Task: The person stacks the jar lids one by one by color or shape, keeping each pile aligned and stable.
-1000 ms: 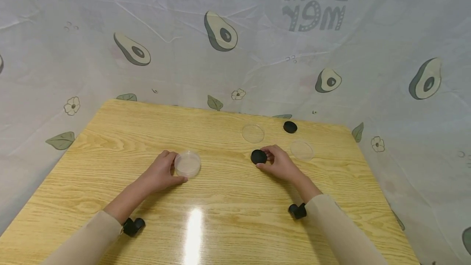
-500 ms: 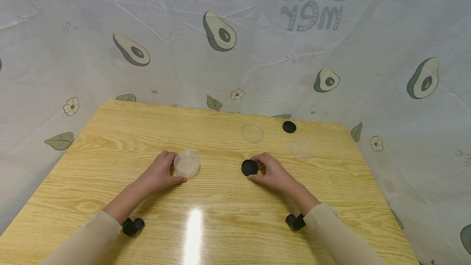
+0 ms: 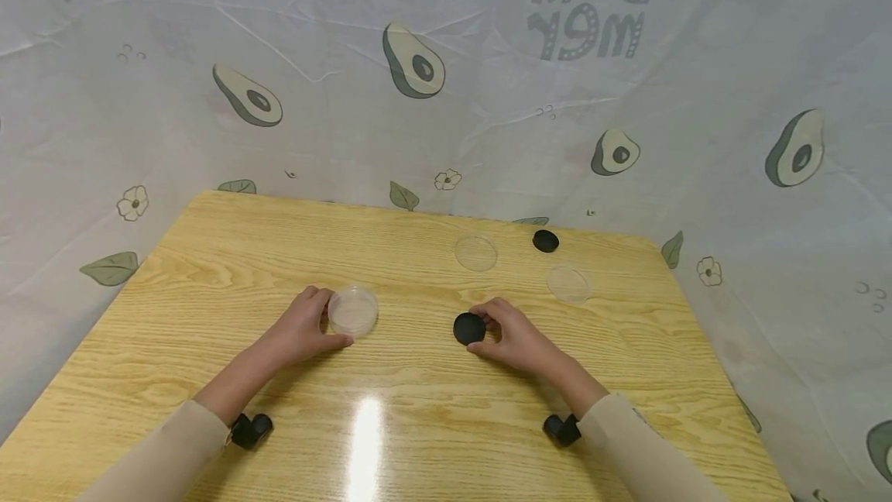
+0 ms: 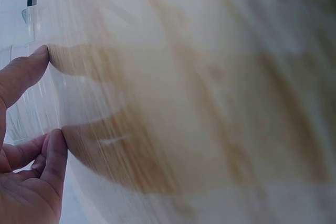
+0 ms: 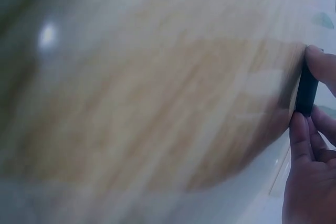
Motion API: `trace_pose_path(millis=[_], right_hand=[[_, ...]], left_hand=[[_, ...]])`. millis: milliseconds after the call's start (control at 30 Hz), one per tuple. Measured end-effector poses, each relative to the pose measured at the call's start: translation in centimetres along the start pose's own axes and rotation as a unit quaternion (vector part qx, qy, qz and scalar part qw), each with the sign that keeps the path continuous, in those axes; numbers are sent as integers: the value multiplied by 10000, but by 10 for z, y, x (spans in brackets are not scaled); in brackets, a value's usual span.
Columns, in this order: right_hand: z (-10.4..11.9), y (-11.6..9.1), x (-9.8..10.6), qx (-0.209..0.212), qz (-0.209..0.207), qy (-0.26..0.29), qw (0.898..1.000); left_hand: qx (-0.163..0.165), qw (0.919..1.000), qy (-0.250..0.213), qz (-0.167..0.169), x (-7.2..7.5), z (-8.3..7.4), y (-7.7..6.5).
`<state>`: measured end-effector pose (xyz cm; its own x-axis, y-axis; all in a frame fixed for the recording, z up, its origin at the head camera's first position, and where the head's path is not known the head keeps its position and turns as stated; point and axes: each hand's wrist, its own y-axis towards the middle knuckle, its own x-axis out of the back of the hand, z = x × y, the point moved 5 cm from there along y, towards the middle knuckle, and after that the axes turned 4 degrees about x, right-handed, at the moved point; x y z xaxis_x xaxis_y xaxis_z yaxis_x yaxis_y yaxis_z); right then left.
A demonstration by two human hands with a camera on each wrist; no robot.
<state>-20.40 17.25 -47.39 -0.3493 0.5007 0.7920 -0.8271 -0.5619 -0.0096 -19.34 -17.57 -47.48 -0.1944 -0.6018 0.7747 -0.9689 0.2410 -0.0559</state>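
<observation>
On the left of the wooden table stands a clear petri dish (image 3: pixel 353 311). My left hand (image 3: pixel 301 329) holds it by the sides, thumb at the near edge and fingers at the far one. The left wrist view shows its clear wall (image 4: pixel 26 98) between thumb and fingertips. Further right, my right hand (image 3: pixel 516 335) grips a flat black disc (image 3: pixel 469 328) by its rim, low over the wood. Seen edge-on in the right wrist view, the black disc (image 5: pixel 307 88) sits between thumb and fingers.
Behind the right hand lie two thin clear round lids, a rear lid (image 3: pixel 476 252) and a right lid (image 3: pixel 568 283). A second black disc (image 3: pixel 546 241) is near the back edge of the table (image 3: pixel 265 254). A printed cloth (image 3: pixel 313 122) hangs behind.
My right hand has brought the black disc left and toward the front, slowing in the last half second. The left hand stays at the petri dish. The view has shifted slightly.
</observation>
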Motion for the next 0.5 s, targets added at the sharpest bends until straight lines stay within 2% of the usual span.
trace_pose_path(millis=[500], right_hand=[[4, -4, 0, 143, 58, -29, 9999]], left_hand=[[-23, 9999, 70, -83, 2, -4, -2]])
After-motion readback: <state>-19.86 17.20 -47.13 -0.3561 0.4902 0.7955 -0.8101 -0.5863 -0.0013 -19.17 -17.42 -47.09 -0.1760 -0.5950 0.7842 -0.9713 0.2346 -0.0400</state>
